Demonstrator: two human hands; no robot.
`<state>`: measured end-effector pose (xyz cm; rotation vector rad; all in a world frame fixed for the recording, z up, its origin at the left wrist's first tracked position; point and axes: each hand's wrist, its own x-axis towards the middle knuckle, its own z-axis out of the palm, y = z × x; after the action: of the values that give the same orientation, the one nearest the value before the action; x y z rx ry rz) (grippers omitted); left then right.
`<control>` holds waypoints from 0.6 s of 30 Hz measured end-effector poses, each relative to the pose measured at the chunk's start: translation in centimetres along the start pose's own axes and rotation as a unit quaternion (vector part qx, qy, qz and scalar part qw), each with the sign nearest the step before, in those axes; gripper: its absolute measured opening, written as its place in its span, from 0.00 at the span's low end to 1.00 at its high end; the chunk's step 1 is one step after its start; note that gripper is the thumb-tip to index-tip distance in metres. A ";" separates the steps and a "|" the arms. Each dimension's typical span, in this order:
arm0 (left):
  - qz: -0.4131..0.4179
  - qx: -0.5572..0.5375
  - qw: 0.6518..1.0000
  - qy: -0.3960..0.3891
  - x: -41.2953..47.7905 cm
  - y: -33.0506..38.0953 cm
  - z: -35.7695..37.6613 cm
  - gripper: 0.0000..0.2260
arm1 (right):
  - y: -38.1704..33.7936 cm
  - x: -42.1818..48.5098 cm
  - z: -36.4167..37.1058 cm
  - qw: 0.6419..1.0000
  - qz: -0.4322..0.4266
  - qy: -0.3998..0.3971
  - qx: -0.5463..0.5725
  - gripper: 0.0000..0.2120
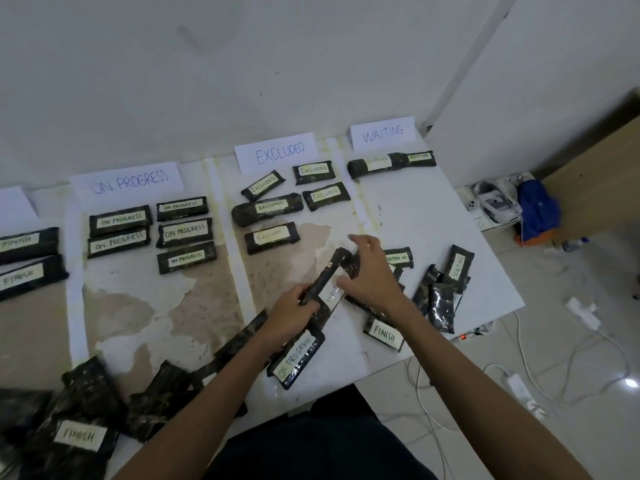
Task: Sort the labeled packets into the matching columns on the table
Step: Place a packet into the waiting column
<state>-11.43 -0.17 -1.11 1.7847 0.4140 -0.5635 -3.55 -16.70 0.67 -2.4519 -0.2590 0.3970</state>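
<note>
Forearms (450,358) reach to frame centre, left hand (294,308) and right hand (369,271) close together, both gripping one dark packet (331,269)

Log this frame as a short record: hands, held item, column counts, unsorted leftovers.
left hand: grips the lower end of a packet
right hand: holds its upper end
packet label: partly hidden, starts WAI
ON PROGRESS sign: five packets below
EXCLUDED sign: five packets below
WAITING sign: two packets below
unsorted: loose packets near the table's front edge
</note>
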 end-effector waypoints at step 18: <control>0.042 0.024 0.998 0.041 15.9 13.8 7.6 0.18 | 12.9 11.2 -13.3 0.930 -0.180 -0.045 -0.319 0.35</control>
<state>7.88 -11.41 -0.97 1.8671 0.3830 -0.4470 12.63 -31.07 0.30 -2.9218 -0.9966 0.2904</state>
